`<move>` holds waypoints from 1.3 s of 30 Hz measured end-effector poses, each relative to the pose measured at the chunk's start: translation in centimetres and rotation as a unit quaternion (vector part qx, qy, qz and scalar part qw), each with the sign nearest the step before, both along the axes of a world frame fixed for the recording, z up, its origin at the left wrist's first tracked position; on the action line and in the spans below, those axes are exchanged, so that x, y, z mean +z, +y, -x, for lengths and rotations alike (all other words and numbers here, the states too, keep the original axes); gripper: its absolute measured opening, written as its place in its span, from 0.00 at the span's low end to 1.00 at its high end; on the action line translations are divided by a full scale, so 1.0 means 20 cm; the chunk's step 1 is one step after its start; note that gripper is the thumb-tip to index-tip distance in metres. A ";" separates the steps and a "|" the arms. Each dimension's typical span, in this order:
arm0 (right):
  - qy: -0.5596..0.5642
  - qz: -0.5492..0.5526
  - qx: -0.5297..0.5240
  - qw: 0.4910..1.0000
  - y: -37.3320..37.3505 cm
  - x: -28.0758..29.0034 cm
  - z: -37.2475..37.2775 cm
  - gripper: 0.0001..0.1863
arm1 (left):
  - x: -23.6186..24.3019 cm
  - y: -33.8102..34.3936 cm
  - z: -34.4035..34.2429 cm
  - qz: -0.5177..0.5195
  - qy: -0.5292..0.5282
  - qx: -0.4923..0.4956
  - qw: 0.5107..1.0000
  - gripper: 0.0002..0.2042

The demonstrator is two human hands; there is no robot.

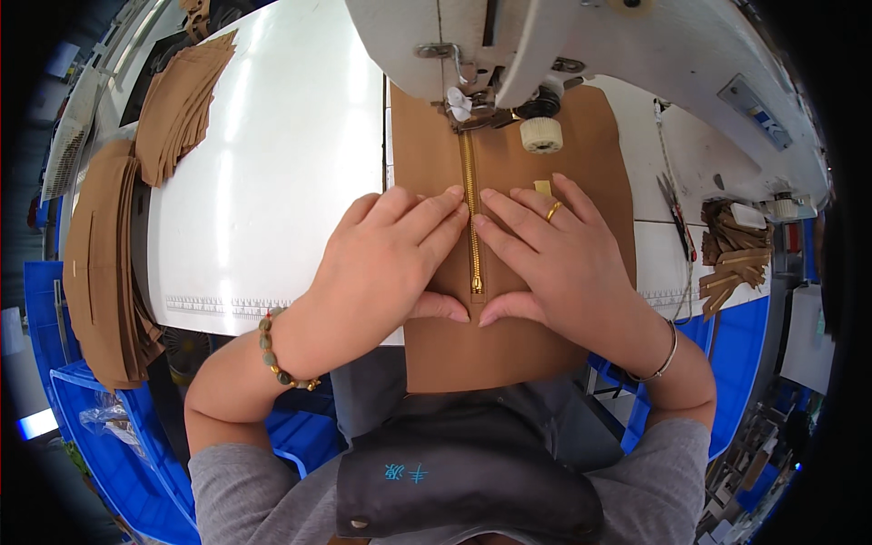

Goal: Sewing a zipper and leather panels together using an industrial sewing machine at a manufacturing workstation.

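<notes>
Head view: gold zipper (471,213) between flat, open fingers of left hand (386,263) and right hand (554,263); brown fabric (509,350) beneath

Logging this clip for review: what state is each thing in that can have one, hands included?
Left hand: flat, palm down on the brown piece, left of the zipper.
Right hand: flat, palm down, right of the zipper.
Brown piece: spread flat, near edge hanging off the table.
Zipper: closed, running under the presser foot.
Presser foot: over the zipper's far end; whether it is down, cannot tell.
Stacked brown pieces: fanned, untouched.
</notes>
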State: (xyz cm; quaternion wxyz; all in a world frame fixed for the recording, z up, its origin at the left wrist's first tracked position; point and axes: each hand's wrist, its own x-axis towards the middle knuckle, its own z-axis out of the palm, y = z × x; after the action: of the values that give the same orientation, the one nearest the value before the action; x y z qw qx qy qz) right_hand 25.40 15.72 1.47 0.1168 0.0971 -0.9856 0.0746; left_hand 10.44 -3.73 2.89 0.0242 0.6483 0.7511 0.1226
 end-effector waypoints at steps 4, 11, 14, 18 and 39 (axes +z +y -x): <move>0.021 -0.006 0.003 1.000 0.05 -0.02 0.06 0.47 | -0.01 0.04 0.06 -0.005 0.006 0.004 1.000 0.45; 0.041 -0.011 -0.004 0.999 0.10 -0.04 0.16 0.43 | -0.03 0.11 0.16 -0.012 0.016 0.013 1.000 0.44; 0.016 -0.009 -0.016 1.000 0.13 -0.04 0.19 0.42 | -0.03 0.14 0.19 -0.015 0.018 0.019 1.000 0.44; 0.073 0.003 -0.007 0.997 0.14 -0.05 0.23 0.41 | -0.03 0.16 0.22 -0.037 0.015 0.024 0.999 0.43; 0.057 0.037 -0.002 0.998 0.11 -0.07 0.17 0.33 | -0.10 0.06 0.12 -0.073 -0.059 0.048 0.994 0.34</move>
State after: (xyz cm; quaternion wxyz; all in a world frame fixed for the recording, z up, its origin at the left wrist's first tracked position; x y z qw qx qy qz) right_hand 22.02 18.01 0.09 0.1761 0.0946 -0.9742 0.1051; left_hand 7.96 -2.61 0.95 0.0153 0.6031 0.7676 0.2166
